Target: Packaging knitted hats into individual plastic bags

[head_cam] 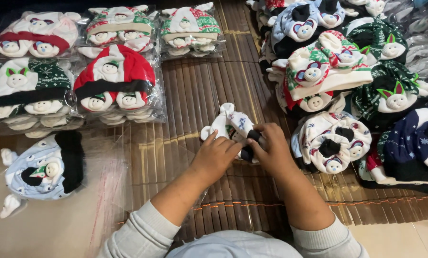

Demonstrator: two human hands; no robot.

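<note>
Both hands, the left hand (217,154) and right hand (270,149), gripped a small white printed baby hat with a black cuff (233,125) on the brown bamboo-slat mat (195,95), between bagged and loose hat piles.

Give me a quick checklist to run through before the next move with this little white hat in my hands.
1. Both hands on the hat: ok. The left hand and right hand both grip the white hat at its near edge.
2. Hat resting on the mat: ok. It lies on the bamboo mat between the piles.
3. Black cuff folded evenly: cannot tell. The fingers cover most of it.
4. Bagged hats out of the way: ok. The bagged stacks sit apart, further left.
5. Loose pile stable: cannot tell. The unbagged hats are heaped close to the right hand.
6. Blue hat on the plastic sheet: ok. The light blue hat lies alone at the left.
</note>
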